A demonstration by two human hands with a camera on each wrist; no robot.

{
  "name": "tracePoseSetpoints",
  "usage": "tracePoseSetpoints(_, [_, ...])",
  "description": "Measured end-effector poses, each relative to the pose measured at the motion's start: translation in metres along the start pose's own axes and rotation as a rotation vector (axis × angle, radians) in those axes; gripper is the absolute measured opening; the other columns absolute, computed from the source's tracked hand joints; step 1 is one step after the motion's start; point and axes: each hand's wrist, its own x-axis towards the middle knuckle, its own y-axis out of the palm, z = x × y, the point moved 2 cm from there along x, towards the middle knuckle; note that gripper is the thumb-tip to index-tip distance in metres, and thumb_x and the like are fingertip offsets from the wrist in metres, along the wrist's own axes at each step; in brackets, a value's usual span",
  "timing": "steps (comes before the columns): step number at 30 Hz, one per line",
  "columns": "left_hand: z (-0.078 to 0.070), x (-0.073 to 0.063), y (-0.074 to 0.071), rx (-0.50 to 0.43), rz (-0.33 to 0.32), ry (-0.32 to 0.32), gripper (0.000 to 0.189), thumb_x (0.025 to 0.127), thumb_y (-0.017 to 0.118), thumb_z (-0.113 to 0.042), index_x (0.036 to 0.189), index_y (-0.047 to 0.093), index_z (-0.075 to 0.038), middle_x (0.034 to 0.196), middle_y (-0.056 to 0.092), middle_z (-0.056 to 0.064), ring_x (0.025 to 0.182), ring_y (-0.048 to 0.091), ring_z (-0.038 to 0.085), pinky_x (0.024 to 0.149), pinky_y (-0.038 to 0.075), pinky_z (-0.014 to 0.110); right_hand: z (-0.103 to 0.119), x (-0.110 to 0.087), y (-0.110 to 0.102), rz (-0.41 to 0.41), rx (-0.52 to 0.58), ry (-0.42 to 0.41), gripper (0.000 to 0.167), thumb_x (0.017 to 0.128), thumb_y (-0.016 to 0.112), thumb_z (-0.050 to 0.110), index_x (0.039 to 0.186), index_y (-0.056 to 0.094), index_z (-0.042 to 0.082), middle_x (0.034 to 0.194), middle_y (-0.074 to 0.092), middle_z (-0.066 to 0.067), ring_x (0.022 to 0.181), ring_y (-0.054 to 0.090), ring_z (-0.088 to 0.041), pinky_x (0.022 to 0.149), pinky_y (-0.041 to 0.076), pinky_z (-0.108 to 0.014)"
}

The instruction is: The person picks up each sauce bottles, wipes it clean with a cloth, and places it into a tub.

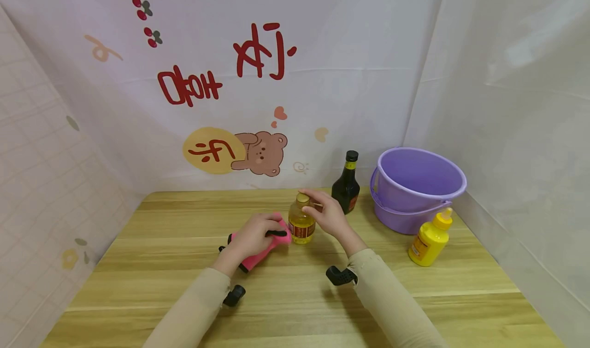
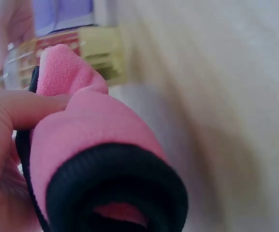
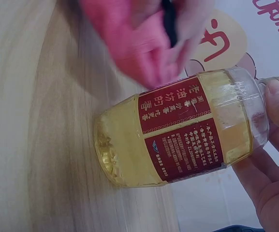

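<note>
My left hand (image 1: 249, 236) grips a pink cloth with black edging (image 2: 100, 118), bunched and folded over. One end of the cloth is close beside a clear bottle of yellow oil (image 1: 301, 230), which has a dark red label. At the bottle's top, my right hand (image 1: 331, 216) holds it by the cap and neck, with the thumb on the neck in the right wrist view. Upright in the head view, the bottle is near the middle of the wooden table (image 1: 286, 307). Whether the cloth touches the glass, I cannot tell.
Behind my right hand stands a dark bottle with a black cap (image 1: 345, 187). A purple bucket (image 1: 401, 215) is at the back right, with a yellow squeeze bottle (image 1: 429, 243) in front of it. A printed white curtain (image 1: 345, 97) hangs behind the table.
</note>
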Motion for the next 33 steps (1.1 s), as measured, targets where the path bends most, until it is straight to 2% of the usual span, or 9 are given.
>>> tracePoseSetpoints(8, [-0.005, 0.008, -0.033, -0.036, -0.155, -0.06, 0.03, 0.08, 0.071, 0.009, 0.104, 0.079, -0.007, 0.13, 0.062, 0.015, 0.119, 0.056, 0.039, 0.1, 0.046, 0.051, 0.002, -0.001, 0.0, -0.001, 0.009, 0.013, 0.046, 0.091, 0.069, 0.005, 0.136, 0.062, 0.013, 0.124, 0.061, -0.014, 0.112, 0.061, -0.031, 0.093, 0.052, -0.046])
tracePoseSetpoints(12, [-0.008, 0.014, -0.041, -0.051, -0.223, -0.069, 0.031, 0.081, 0.072, 0.008, 0.107, 0.079, -0.009, 0.132, 0.062, 0.012, 0.122, 0.053, 0.039, 0.101, 0.045, 0.051, 0.003, -0.001, 0.0, -0.001, 0.007, 0.013, 0.046, 0.091, 0.07, 0.006, 0.136, 0.062, 0.014, 0.124, 0.061, -0.013, 0.112, 0.061, -0.029, 0.094, 0.052, -0.045])
tracePoseSetpoints(16, [-0.014, 0.019, -0.045, -0.045, -0.271, -0.035, 0.029, 0.081, 0.075, 0.005, 0.105, 0.079, -0.01, 0.132, 0.063, 0.011, 0.12, 0.054, 0.038, 0.1, 0.046, 0.051, 0.002, 0.0, 0.0, 0.003, 0.0, 0.023, 0.046, 0.092, 0.069, 0.006, 0.136, 0.062, 0.014, 0.125, 0.061, -0.013, 0.111, 0.061, -0.029, 0.094, 0.052, -0.046])
tracePoseSetpoints(25, [-0.02, 0.022, -0.037, -0.079, -0.289, 0.025, 0.03, 0.078, 0.075, 0.009, 0.103, 0.079, -0.008, 0.129, 0.064, 0.013, 0.118, 0.054, 0.039, 0.097, 0.048, 0.05, 0.002, 0.0, 0.0, 0.003, 0.002, 0.014, 0.045, 0.091, 0.069, 0.005, 0.135, 0.062, 0.013, 0.126, 0.061, -0.013, 0.111, 0.061, -0.029, 0.094, 0.052, -0.045])
tracePoseSetpoints(33, [-0.02, 0.022, -0.029, -0.053, -0.263, 0.043, 0.027, 0.079, 0.078, 0.005, 0.102, 0.079, -0.009, 0.13, 0.063, 0.012, 0.117, 0.056, 0.038, 0.096, 0.049, 0.05, 0.003, -0.001, 0.0, 0.004, 0.004, 0.008, 0.045, 0.092, 0.069, 0.006, 0.136, 0.062, 0.013, 0.125, 0.06, -0.014, 0.112, 0.061, -0.029, 0.094, 0.052, -0.042])
